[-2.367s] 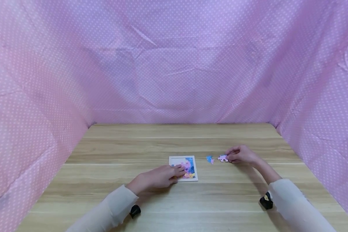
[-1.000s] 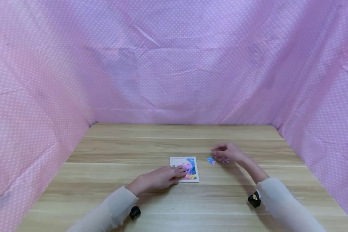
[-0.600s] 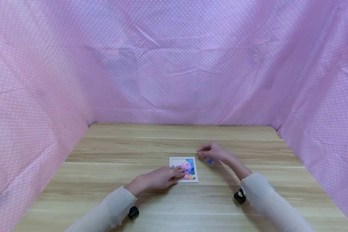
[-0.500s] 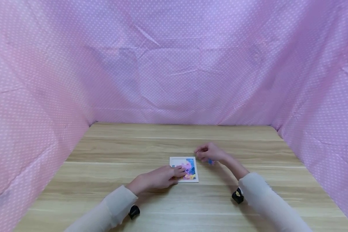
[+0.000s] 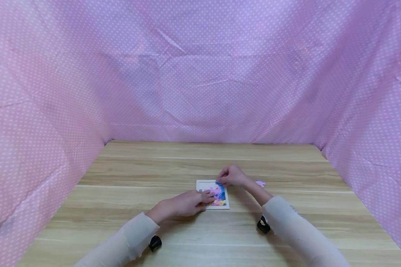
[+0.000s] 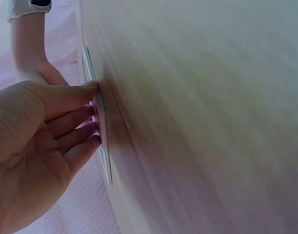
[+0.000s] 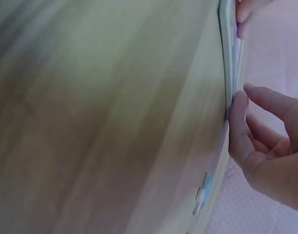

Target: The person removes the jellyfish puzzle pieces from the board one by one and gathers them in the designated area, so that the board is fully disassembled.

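A square jigsaw puzzle [image 5: 221,198] with a white border lies flat on the table, partly filled with blue, pink and yellow picture pieces. Its upper left part shows bare white. My left hand [image 5: 185,203] rests on its left side; in the left wrist view the thumb lies at the puzzle board's edge [image 6: 106,146] and the fingers touch its face. At the far right corner is my right hand [image 5: 233,176], thumb and index fingertips close together. Whether they pinch a small piece is hidden. A blue and pink puzzle piece [image 7: 203,195] lies loose below the right hand.
A pinkish loose puzzle piece [image 5: 260,183] lies just right of the right wrist, partly covered by it. The wooden table [image 5: 137,167] is enclosed at the back and sides by pink dotted cloth [image 5: 200,92]. Black wrist cameras [image 5: 155,243] hang beneath both sleeves.
My right hand has moved left from the loose pieces to the puzzle's far right corner. The pinkish piece shows again beyond the wrist. The left hand stays in place on the puzzle.
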Motion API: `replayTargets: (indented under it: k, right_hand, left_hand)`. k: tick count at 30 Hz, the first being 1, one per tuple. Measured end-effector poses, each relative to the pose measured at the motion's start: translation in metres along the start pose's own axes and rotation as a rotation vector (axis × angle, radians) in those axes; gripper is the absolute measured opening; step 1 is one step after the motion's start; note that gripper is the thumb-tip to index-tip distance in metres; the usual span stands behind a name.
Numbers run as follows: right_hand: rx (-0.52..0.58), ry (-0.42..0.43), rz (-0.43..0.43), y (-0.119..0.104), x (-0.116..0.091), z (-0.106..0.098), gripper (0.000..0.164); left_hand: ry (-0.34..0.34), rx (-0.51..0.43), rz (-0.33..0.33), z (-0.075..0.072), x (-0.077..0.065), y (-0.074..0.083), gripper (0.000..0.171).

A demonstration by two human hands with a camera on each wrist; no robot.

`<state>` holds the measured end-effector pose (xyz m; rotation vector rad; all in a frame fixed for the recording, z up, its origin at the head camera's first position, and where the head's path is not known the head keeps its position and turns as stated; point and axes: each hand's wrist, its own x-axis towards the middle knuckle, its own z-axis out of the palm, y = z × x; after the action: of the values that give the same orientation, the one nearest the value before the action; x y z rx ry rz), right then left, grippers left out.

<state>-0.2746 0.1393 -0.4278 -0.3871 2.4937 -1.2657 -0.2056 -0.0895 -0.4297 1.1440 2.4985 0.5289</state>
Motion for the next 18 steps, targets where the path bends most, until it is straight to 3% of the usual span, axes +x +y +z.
replayTargets:
  k: [8, 18]
  right_hand:
    - [-0.151, 0.066, 0.010, 0.000, 0.005, 0.007, 0.017]
    - [-0.246, 0.112, 0.003, 0.000, 0.007, 0.011, 0.014]
  left_hand:
    - [-0.005, -0.009, 0.001, -0.003, -0.002, 0.002, 0.044]
    - [-0.014, 0.020, 0.000, -0.003, 0.000, 0.002, 0.045]
